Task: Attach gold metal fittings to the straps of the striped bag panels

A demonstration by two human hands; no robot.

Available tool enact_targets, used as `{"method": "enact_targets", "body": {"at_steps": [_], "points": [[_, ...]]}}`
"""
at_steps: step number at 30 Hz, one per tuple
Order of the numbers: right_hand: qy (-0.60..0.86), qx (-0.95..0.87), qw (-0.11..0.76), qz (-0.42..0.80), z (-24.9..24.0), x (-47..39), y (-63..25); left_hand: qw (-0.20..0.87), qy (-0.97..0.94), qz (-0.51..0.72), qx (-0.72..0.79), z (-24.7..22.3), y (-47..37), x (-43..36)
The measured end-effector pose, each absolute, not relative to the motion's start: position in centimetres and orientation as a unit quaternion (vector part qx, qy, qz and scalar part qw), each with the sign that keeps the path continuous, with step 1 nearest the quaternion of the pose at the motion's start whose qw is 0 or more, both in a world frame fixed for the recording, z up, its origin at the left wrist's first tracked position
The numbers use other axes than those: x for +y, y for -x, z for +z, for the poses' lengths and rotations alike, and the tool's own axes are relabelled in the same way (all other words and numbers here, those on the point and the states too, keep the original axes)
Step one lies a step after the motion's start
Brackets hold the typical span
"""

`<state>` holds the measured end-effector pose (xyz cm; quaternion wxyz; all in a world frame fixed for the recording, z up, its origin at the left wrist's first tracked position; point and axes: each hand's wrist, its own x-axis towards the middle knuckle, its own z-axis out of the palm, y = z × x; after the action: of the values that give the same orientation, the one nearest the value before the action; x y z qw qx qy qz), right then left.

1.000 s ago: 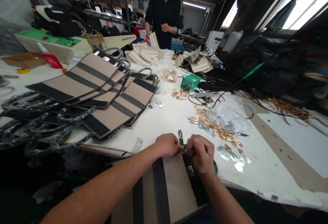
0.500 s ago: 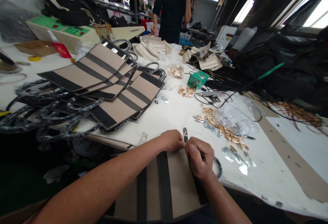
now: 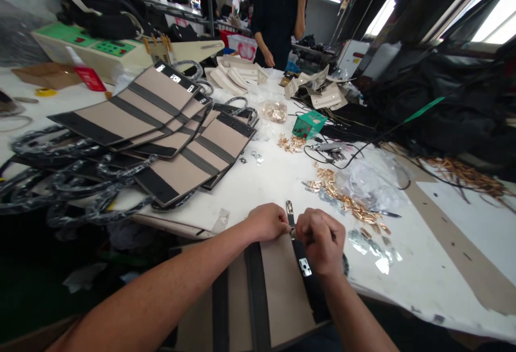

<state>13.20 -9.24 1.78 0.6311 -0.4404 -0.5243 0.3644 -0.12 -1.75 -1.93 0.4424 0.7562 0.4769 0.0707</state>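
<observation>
A beige bag panel with black bands (image 3: pixel 285 282) lies in front of me, its far end on the table edge. My left hand (image 3: pixel 268 222) is closed at that far end, fingertips pinched beside a small metallic piece. Just to its right, my right hand (image 3: pixel 323 239) is curled closed over the black end band; what its fingers hold is hidden. Beyond the fingertips a dark tab with a shiny metal fitting (image 3: pixel 289 208) sticks out onto the table. A silver metal plate (image 3: pixel 305 267) sits on the black band below my right hand.
Similar panels (image 3: pixel 197 153) with plastic-wrapped handles are stacked at left. Gold-coloured metal parts (image 3: pixel 357 207), silver plates (image 3: pixel 374 250) and a clear plastic bag (image 3: pixel 371 180) lie at right. Farther back are a green box (image 3: pixel 309 124) with cables and a standing person (image 3: pixel 278 13).
My right hand has shifted slightly right and turned, uncovering the silver plate on the black band. My left hand stays at the panel's far end. The standing person's lowered hand has moved right.
</observation>
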Motion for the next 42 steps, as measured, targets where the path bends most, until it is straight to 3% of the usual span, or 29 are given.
{"method": "enact_targets", "body": {"at_steps": [8, 12, 15, 21, 29, 37, 42], "points": [[0.462, -0.509, 0.625, 0.371, 0.4, -9.1, -13.9, 0.399, -0.768, 0.089, 0.492, -1.1, 0.0, -2.3], [0.449, -0.494, 0.626, 0.403, 0.2, -8.8, -14.2, 0.306, -0.788, 0.169, 0.507, 0.0, 1.0, -7.0], [0.457, -0.494, 0.618, 0.405, 0.4, -8.7, -14.3, 0.223, -0.85, 0.222, 0.423, -0.7, 2.0, -12.2], [0.458, -0.462, 0.62, 0.438, 0.6, -8.6, -14.1, 0.237, -0.911, 0.079, 0.329, -3.1, 1.4, -17.1], [0.405, -0.475, 0.679, 0.387, 1.7, -8.8, -14.5, 0.206, -0.917, 0.044, 0.34, -2.4, 0.7, -16.8], [0.53, -0.523, 0.575, 0.337, 2.3, -10.7, -15.7, 0.197, -0.919, 0.047, 0.339, -2.4, 0.7, -17.0], [0.64, -0.649, 0.312, 0.268, 2.6, -13.4, -19.0, 0.197, -0.921, 0.052, 0.331, -2.0, 0.9, -17.0]]}}
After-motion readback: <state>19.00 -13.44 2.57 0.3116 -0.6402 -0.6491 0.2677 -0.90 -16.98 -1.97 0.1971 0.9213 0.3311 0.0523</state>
